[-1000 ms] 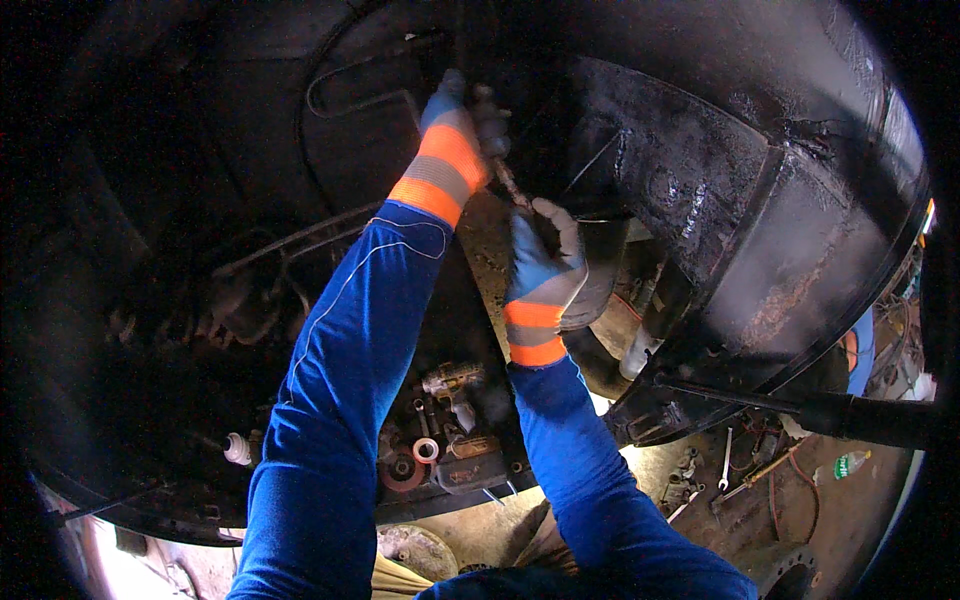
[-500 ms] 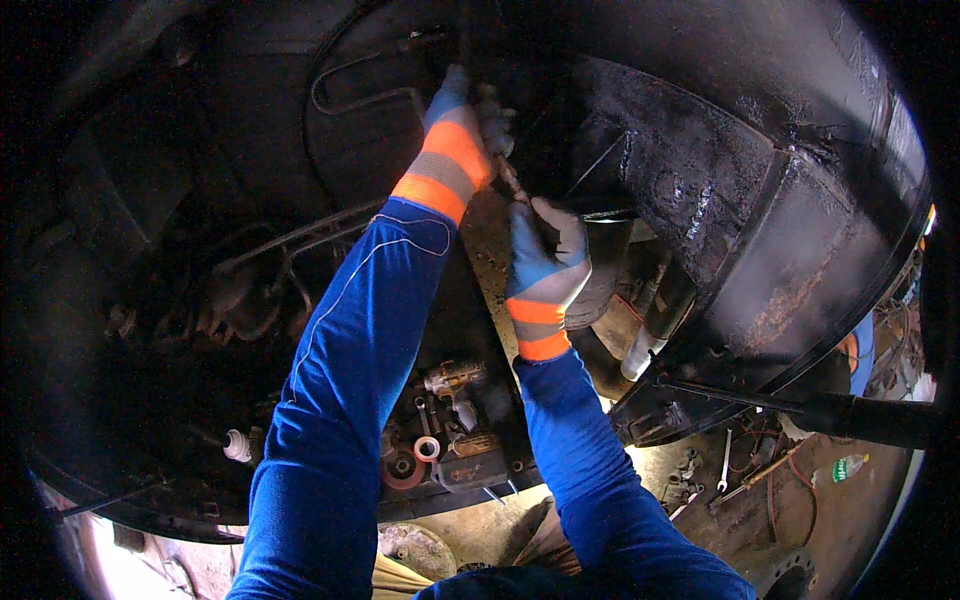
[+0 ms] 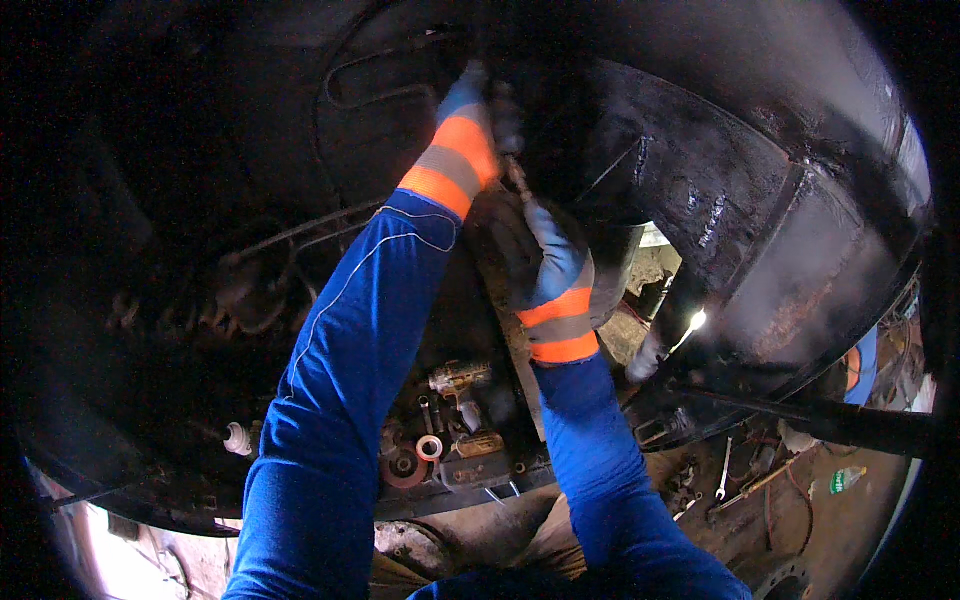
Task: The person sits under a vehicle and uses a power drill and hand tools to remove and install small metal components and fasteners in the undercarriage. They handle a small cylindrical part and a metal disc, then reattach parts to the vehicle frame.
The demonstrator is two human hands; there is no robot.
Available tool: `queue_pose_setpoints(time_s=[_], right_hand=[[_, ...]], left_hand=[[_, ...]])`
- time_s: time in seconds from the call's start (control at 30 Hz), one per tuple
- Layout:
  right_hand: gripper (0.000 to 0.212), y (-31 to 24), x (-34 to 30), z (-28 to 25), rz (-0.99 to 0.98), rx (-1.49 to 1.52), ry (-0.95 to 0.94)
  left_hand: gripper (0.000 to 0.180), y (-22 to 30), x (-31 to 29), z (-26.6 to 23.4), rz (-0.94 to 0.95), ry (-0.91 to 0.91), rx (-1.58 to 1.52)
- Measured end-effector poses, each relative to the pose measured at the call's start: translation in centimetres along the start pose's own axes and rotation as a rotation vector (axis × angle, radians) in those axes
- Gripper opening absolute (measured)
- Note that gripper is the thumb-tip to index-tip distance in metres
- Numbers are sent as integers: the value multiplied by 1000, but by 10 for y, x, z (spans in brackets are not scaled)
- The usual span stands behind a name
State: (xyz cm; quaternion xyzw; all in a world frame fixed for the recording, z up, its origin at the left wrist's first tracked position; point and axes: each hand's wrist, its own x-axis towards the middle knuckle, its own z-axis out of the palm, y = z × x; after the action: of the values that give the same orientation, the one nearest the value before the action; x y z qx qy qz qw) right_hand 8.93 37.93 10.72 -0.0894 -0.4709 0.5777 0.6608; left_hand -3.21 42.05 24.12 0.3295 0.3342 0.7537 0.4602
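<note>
Both my hands wear grey-blue gloves with orange-banded cuffs and are raised inside a dark metal housing. My left hand [image 3: 475,115] is up in the shadow, its fingers curled round something too dark to make out. A thin, rusty-looking metal rod [image 3: 517,178] slants down from just below it. My right hand [image 3: 555,260] is lower and to the right, its fingers closed at the rod's lower end. Most of the right fingers are turned from view. Beyond my left hand a bent metal pipe [image 3: 375,97] runs along the dark wall.
A cordless power tool [image 3: 462,382], a combination wrench [image 3: 427,415] and an abrasive disc [image 3: 403,468] lie on the dark ledge below my hands. A curved metal panel [image 3: 790,270] rises at right. Another wrench [image 3: 723,470] and a green-labelled bottle [image 3: 848,480] lie on the floor. Another person's sleeve [image 3: 863,370] shows at far right.
My right hand has turned, and its fingers, spread in a pinch before, now lie closer together. A bright light shows through the gap at right. My left hand keeps its grip.
</note>
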Motion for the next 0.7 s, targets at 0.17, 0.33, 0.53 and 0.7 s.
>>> queue_pose_setpoints(time_s=[0.17, 0.33, 0.53, 0.7], right_hand=[[25, -14, -10, -2, -338, -987, 5], [18, -13, 7, 6, -756, -1146, 67], [16, -7, 19, 7, -692, -1026, -69], [26, -7, 21, 17, -562, -869, -123]], left_hand=[[36, 4, -1, -1, -21, 58, -8], [38, 3, -6, 9, 19, 81, -45], [46, 11, -15, 12, 40, 124, -9], [44, 21, -23, 5, 4, 137, 81]])
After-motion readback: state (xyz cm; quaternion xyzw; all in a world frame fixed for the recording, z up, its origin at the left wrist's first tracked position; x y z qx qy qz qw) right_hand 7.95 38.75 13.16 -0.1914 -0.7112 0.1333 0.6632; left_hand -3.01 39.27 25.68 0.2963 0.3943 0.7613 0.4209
